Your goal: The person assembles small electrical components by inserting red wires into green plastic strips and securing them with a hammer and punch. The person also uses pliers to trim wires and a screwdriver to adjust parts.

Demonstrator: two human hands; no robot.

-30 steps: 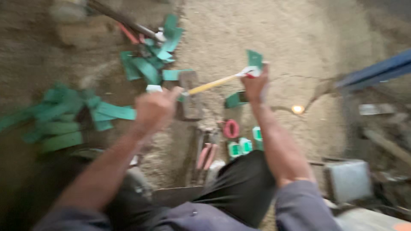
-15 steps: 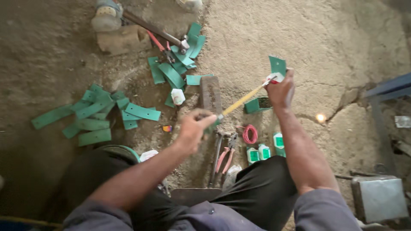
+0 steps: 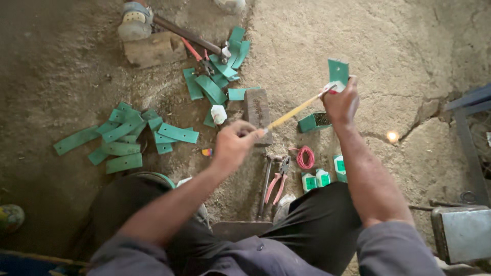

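A yellow-handled brush is held against a green metal piece above a dirt floor.

Head view: the brush [image 3: 296, 110] is pinched at its lower end by the grip of the left hand [image 3: 234, 144], while the green piece [image 3: 338, 70] is clamped upright in the grip of the right hand [image 3: 341, 101], the brush tip touching it. On the floor [image 3: 409, 51] below are seen pliers [image 3: 276, 185], a red wire coil [image 3: 306, 157], a green box [image 3: 313, 122] and scattered green strips [image 3: 123, 140].
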